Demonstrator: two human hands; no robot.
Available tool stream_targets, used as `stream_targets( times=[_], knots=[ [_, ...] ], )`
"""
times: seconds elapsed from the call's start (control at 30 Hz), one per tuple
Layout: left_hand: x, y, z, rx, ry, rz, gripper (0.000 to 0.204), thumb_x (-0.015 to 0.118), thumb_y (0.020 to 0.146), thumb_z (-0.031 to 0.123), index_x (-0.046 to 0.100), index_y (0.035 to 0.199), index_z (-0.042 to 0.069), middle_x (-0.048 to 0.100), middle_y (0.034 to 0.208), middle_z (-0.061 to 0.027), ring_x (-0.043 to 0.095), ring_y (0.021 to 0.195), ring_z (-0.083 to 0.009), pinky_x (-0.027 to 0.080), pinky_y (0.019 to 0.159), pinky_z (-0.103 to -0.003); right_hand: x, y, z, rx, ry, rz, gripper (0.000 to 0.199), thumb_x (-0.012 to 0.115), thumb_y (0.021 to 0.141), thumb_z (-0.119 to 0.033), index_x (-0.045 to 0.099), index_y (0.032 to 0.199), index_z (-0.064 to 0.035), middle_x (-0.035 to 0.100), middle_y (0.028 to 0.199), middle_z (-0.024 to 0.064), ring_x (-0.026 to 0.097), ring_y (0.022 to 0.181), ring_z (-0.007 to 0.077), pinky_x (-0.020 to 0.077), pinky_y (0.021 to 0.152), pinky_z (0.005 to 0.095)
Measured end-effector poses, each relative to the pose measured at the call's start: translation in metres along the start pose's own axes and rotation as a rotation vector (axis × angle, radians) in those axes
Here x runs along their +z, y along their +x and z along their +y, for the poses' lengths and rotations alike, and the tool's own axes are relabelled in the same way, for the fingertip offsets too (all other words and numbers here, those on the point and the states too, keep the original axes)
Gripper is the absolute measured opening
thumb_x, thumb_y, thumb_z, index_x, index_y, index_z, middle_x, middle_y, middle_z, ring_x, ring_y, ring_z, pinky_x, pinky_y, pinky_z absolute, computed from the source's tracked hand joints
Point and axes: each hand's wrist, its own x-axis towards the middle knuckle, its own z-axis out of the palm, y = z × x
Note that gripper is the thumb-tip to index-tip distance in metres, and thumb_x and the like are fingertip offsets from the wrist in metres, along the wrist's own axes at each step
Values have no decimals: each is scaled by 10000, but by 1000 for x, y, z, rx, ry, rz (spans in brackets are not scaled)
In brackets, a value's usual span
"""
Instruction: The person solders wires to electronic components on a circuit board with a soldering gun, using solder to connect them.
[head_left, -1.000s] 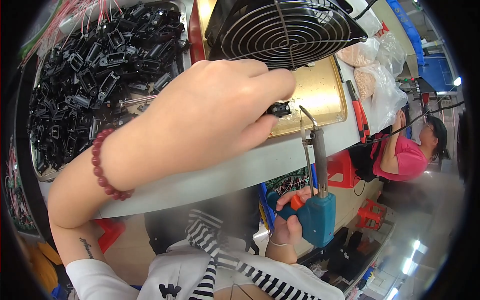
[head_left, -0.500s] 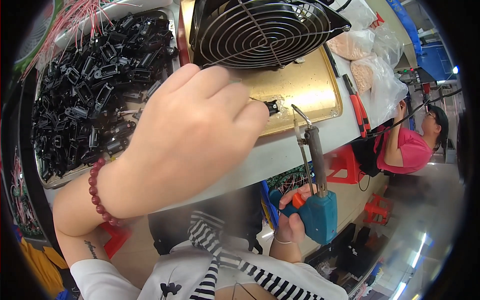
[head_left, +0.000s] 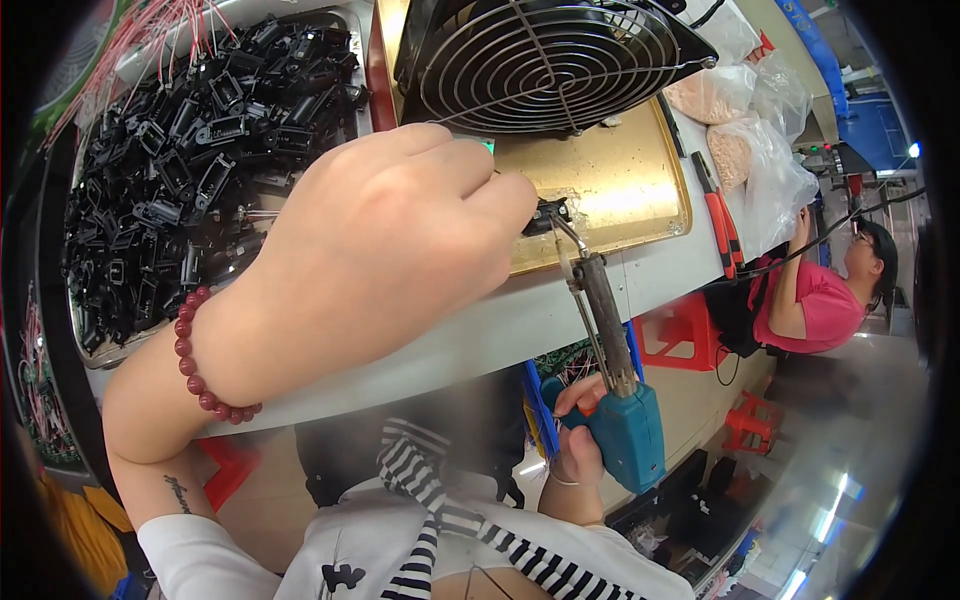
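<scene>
My left hand [head_left: 400, 235], closed with its back upward, reaches over the table. From its fingertips sticks out a small black plastic part [head_left: 547, 216], shaped like the many holders in the tray on the left; most of it is hidden by the hand. Below the table edge, my right hand [head_left: 578, 452] grips a teal soldering gun [head_left: 632, 440] by its handle. The gun's long metal barrel points up, and its bent tip lies at the black part, with a thin feed tube alongside. I cannot tell whether solder is melting there.
A tray [head_left: 100, 362] heaped with black holders [head_left: 165, 190] fills the left. Behind my left hand, a black fan [head_left: 560, 85] with a wire guard stands on a gold tray [head_left: 640, 180]. Red-handled cutters [head_left: 720, 225] and plastic bags [head_left: 735, 150] lie right. Further off sits a person in pink [head_left: 825, 305].
The soldering gun has moved left, bringing its tip from beside the black part to it. My left hand has turned slightly. The gun's orange trigger is now out of sight.
</scene>
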Motion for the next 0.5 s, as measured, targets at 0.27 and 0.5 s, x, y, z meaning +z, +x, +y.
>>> stream_targets(
  times=[0.27,0.5],
  knots=[
    [0,0,0,-22,-45,-1,131,705,693,5,593,749,40,520,665,-65,534,592,-238,462,547,-341,2,2,-3,32,24,-36,199,650,716,-152,619,880,-43,608,805,79,528,719,212,428,673,339],
    [0,0,1,-20,-2,-13,136,713,694,12,597,760,37,530,676,-64,538,598,-236,467,548,-339,4,2,-3,74,-10,-2,173,648,629,-137,639,785,-62,593,763,66,525,719,252,424,679,359]
  ],
)
